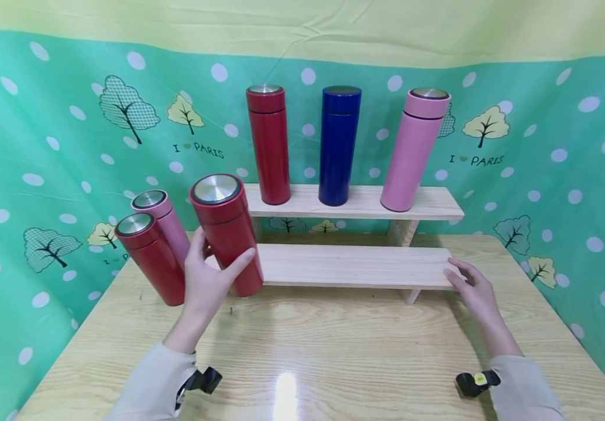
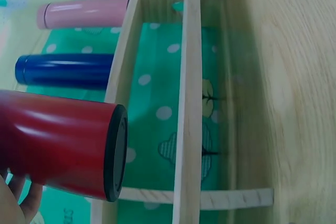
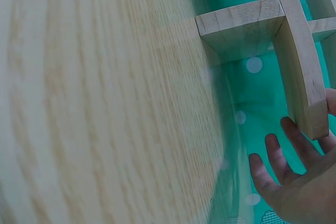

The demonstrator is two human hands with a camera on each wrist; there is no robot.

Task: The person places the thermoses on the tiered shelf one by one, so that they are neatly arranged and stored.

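My left hand (image 1: 205, 272) grips a red thermos (image 1: 229, 234) with a silver lid top, thumb across its front. The bottle leans slightly, at the left end of a two-tier wooden shelf (image 1: 355, 266); its dark base shows in the left wrist view, apart from the boards. At the shelf's right end, my right hand (image 1: 473, 286) holds the lower board's corner between thumb and fingers. The right wrist view shows those fingers (image 3: 273, 161) around the board end (image 3: 310, 108), the thumb mostly cut off.
On the upper tier stand a red thermos (image 1: 271, 146), a blue thermos (image 1: 339, 146) and a pink thermos (image 1: 413, 149). Left of my left hand, another red thermos (image 1: 152, 260) and a pink thermos (image 1: 168, 225) stand on the wooden table (image 1: 334, 351). A green patterned cloth (image 1: 560, 187) hangs behind.
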